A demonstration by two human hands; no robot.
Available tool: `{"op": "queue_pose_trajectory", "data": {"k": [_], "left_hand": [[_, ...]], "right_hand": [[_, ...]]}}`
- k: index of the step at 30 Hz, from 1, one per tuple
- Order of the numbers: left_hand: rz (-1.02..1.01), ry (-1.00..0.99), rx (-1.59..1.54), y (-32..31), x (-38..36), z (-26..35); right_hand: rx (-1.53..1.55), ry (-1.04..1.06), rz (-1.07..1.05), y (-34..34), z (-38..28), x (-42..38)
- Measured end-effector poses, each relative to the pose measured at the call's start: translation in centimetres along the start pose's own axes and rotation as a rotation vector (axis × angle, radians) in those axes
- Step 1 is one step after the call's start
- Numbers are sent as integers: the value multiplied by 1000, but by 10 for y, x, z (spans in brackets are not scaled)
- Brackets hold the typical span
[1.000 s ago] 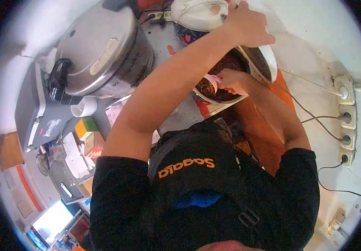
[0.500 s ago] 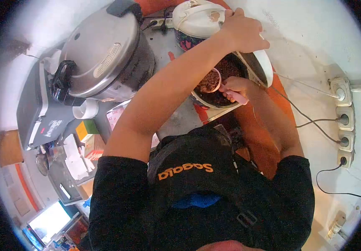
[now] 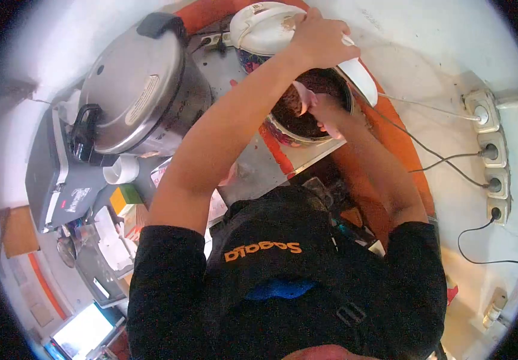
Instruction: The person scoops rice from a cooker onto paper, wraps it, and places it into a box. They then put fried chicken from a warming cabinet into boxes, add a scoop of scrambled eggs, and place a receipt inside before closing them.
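Note:
My left hand (image 3: 325,43) is closed on a white lid (image 3: 360,79), holding it raised at the right side of a round, patterned pot (image 3: 298,141). Dark brown grains (image 3: 316,79) fill part of this pot. Inside the rim, my right hand (image 3: 330,115) grips a pink scoop (image 3: 304,99), which is tilted over the grains; my left forearm hides part of the pot's left side. Beyond my left wrist, a second patterned pot carries a white lid (image 3: 262,30).
A large steel cooker (image 3: 130,90) stands to the left, with a white cup (image 3: 121,170) near its base. A wall socket strip (image 3: 490,150) with cables is at the right. A lit screen (image 3: 84,333) shows at lower left.
The pink scoop, earlier facing up with brown grains in it, is now tipped and farther from my body. My right hand has turned with it. My left hand still holds the lid.

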State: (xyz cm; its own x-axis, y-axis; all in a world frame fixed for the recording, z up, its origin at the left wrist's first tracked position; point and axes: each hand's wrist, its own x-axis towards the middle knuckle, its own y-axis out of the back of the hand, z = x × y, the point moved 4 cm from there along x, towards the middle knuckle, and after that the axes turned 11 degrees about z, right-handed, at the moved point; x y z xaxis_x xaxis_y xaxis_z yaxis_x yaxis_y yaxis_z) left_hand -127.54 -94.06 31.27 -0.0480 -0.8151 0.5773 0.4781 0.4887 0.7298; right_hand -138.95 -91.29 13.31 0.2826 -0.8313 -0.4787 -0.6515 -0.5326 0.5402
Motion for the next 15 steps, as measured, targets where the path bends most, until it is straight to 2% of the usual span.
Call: {"op": "queue_pose_trajectory", "data": {"k": [1,2,5,6,8,9,12,14,15], "left_hand": [[12,5,-18,0,1,0],[25,12,-36,-1,1,-1],[98,-19,-66,7,0,0],[92,-20,-68,10,0,-1],[-152,79,-199,30,2,13],[-153,77,-199,32,1,15],[-97,-8,-84,23,0,11],[193,-46,-66,2,-2,-3],[197,-45,-63,-4,-1,-7]], "right_hand": [[-199,87,-16,-12,5,17],[-191,84,-11,-18,2,13],[-255,436,133,-24,-16,1],[-252,431,133,-23,-17,0],[-295,186,26,-18,-19,-6],[-293,187,27,-17,-17,-3],[-362,213,-101,-16,-12,5],[-234,34,-188,-8,-12,3],[-237,38,-189,-5,-10,7]]}}
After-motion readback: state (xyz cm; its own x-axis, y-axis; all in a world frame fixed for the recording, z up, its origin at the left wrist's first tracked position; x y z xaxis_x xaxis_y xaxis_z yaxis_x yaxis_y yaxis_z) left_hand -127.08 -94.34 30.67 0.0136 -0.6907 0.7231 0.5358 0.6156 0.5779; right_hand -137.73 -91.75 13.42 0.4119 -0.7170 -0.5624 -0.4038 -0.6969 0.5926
